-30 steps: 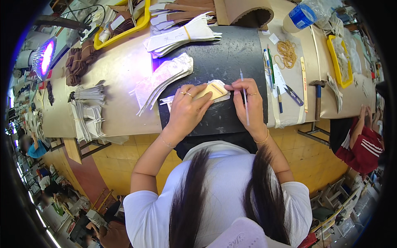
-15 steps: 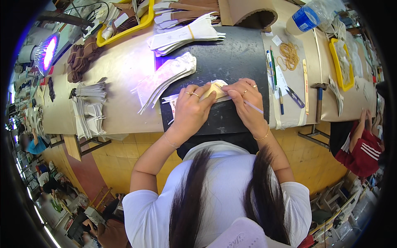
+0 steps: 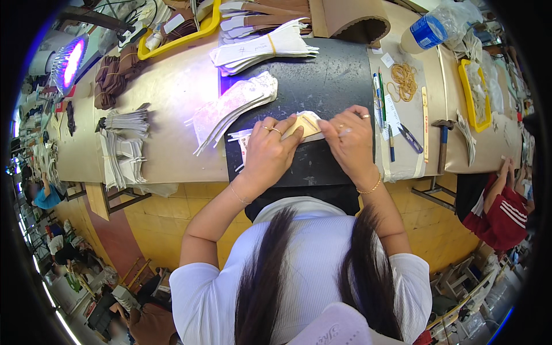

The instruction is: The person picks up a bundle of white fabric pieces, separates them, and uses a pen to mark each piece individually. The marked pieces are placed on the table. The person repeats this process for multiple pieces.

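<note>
My left hand has its fingers and thumb closed around the left end of a pale yellow template with a slot in it. The template rests on a white strip lying on the black mat. My right hand is closed at the template's right end. It grips a slim pale pen, now mostly hidden by the fingers. White strips with printed marks stick out beyond my left hand. A fanned stack of white strips lies just left on the mat's edge.
A banded white bundle lies at the mat's far side. To the right are rubber bands, a cutter, a wooden ruler and a hammer. A lit lamp stands far left; a person sits at right.
My right hand has turned and shifted slightly right, and the pen that stuck out below it is now mostly hidden. My left hand stays on the template. The whole view has shifted a little.
</note>
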`<state>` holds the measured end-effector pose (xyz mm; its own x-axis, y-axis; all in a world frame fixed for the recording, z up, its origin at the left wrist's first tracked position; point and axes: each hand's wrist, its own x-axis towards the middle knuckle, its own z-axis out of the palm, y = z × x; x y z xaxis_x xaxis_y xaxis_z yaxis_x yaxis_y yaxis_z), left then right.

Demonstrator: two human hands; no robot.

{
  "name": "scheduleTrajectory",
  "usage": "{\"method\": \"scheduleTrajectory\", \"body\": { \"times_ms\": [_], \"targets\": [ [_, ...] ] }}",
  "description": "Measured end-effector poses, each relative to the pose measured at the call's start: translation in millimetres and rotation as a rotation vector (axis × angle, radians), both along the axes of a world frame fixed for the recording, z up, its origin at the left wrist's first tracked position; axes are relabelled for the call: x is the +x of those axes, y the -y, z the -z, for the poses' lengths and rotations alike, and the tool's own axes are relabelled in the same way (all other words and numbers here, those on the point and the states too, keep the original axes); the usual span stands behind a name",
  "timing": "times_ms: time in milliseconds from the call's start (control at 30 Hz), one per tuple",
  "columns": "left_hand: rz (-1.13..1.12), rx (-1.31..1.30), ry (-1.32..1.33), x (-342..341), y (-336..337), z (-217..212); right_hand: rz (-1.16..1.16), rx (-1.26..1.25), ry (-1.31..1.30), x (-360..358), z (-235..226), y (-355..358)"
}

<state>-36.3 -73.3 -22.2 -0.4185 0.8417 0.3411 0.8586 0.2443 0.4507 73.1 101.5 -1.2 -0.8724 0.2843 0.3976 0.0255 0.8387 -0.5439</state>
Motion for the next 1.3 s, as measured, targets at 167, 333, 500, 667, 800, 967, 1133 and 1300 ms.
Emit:
{"method": "scheduleTrajectory", "body": {
  "times_ms": [167,333,500,667,800,967,1133,1300],
  "targets": [
    [0.019,0.098,0.165,-11.6,2.7,-0.9,0.051,-0.217,-0.137,12.9,-2.1,-5.0],
    [-0.118,0.203,0.586,-13.1,13.1,-20.3,0.070,-0.607,-0.258,7.8,-1.7,7.5],
    [-0.176,0.393,0.666,-30.2,50.0,-57.8,0.067,-0.554,-0.167,10.8,2.9,9.7],
    [-0.350,0.142,0.285,-54.7,65.8,-104.0,0.075,-0.489,-0.116,11.7,4.9,8.2],
    [-0.321,0.043,0.169,-80.7,47.7,-69.3,0.067,-0.517,-0.134,11.0,0.5,9.2],
    [-0.244,0.006,0.019,-81.3,34.5,-35.6,0.090,-0.487,-0.130,15.0,-0.3,4.8],
    [-0.001,0.001,0.091,-24.3,12.3,-26.0,0.119,-0.526,-0.078,15.2,20.1,4.2],
    [0.014,0.016,0.110,-5.0,-3.7,-1.9,0.118,-0.667,-0.160,12.0,24.9,7.5]
  ]
}}
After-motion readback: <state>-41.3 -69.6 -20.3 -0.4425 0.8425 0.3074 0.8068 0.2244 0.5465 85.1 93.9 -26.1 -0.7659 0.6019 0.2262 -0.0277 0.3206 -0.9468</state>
